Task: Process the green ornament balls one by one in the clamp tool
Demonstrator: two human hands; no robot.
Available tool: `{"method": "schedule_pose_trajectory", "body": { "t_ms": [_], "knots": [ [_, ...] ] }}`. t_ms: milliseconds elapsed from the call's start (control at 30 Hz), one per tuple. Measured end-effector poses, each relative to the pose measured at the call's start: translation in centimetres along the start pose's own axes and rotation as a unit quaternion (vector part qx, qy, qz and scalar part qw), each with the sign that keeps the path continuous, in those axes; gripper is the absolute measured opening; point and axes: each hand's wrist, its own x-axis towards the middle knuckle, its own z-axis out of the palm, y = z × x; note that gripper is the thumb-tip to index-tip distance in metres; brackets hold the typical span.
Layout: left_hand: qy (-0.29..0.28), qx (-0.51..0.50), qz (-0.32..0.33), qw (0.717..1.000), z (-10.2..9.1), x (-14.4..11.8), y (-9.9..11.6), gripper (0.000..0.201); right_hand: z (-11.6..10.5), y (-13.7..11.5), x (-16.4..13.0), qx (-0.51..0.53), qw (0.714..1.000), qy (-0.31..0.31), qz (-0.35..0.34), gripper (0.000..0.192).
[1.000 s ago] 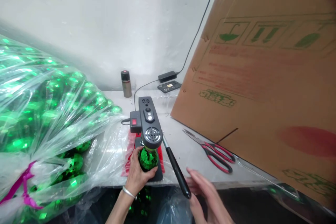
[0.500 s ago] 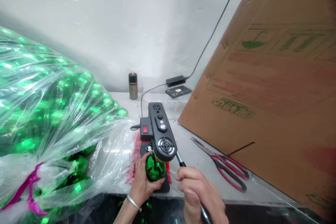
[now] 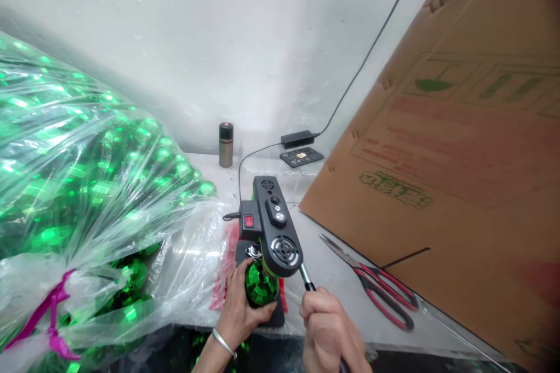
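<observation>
In the head view, my left hand (image 3: 238, 312) is curled around a shiny green faceted bauble (image 3: 262, 288), thumb below and fingers at its left. The bauble sits beneath the front end of a black benchtop machine (image 3: 280, 224) with round vents and a red rocker switch. My right hand (image 3: 332, 329) is wrapped round the black grip of a metal lever (image 3: 307, 274) coming from the machine's right side. The top of the bauble is hidden under the machine's head.
A large clear bag of green baubles (image 3: 87, 163), tied with purple ribbon, fills the left side. Red-handled scissors (image 3: 371, 282) lie at right, before a big cardboard box (image 3: 437, 175). Behind stand a small bottle (image 3: 226, 145), a phone (image 3: 301, 156) and a power adapter (image 3: 298, 139).
The view has shifted slightly, moving most things a little right and down in the picture. My right hand's fingers are closed more tightly round the lever. My left hand stays on the bauble.
</observation>
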Motion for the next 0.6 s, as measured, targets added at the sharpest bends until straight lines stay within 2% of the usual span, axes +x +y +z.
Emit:
{"method": "schedule_pose_trajectory", "body": {
  "t_ms": [67,233,300,500,600],
  "knots": [
    [-0.002,-0.006,-0.012,1.0,0.0,0.1,0.1,0.083,0.2,-0.2,-0.3,0.0,1.0,0.006,0.013,0.038],
    [-0.009,-0.021,-0.024,0.999,-0.4,0.3,0.8,0.084,0.7,-0.9,-1.1,0.012,0.995,0.029,0.096,0.038],
    [-0.017,-0.025,-0.028,0.999,-0.5,0.4,1.0,0.083,0.7,-1.0,-1.3,0.014,0.994,0.032,0.105,0.039],
    [-0.02,-0.023,-0.028,0.999,-0.5,0.5,1.0,0.083,0.4,0.0,-1.0,0.004,0.999,0.022,0.029,0.041],
    [-0.023,-0.022,-0.031,0.999,-0.3,0.5,0.8,0.085,0.2,0.4,-0.8,0.015,1.0,0.014,0.02,0.039]
  ]
}}
